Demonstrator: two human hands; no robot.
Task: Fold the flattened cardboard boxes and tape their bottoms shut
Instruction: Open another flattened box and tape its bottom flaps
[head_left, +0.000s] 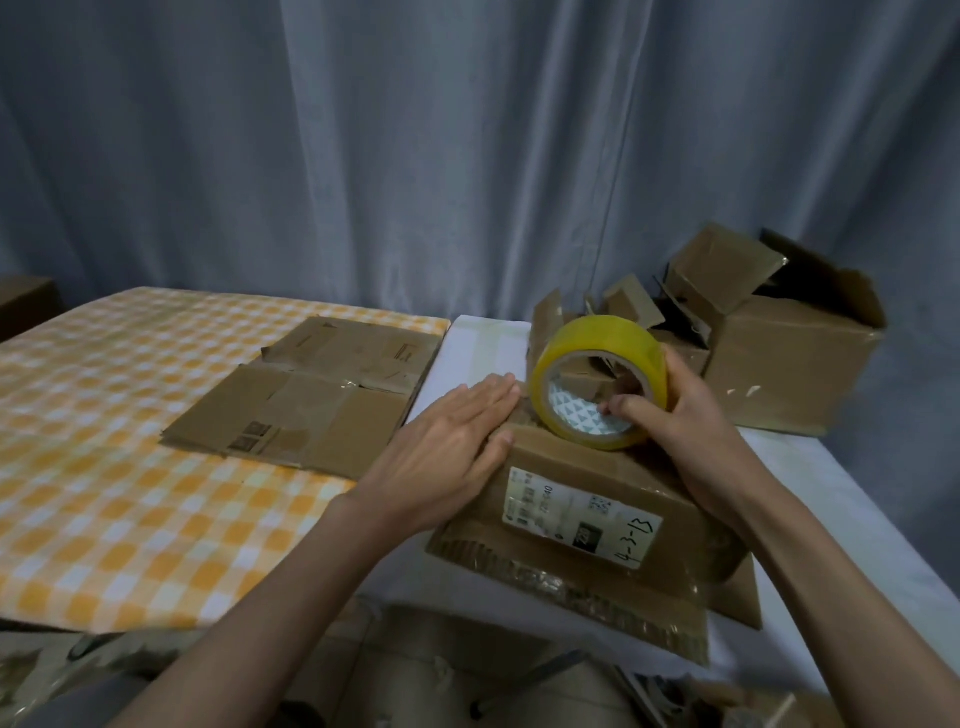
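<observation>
At the lower right of the frame a brown folded cardboard box with a white label (582, 499) stood on the white-covered worktop (467, 343). The left hand (447, 441) lay flat on its top, fingers straight and together, pressing the flaps. The right hand (691, 415) held the yellow roll of clear tape (597, 379), thumb inside the core and fingers curled around the outside. The cardboard looked light, stiff but creased, so it probably needs pressing near the seam. Flattened brown boxes (306, 395) waited at centre left.
</observation>
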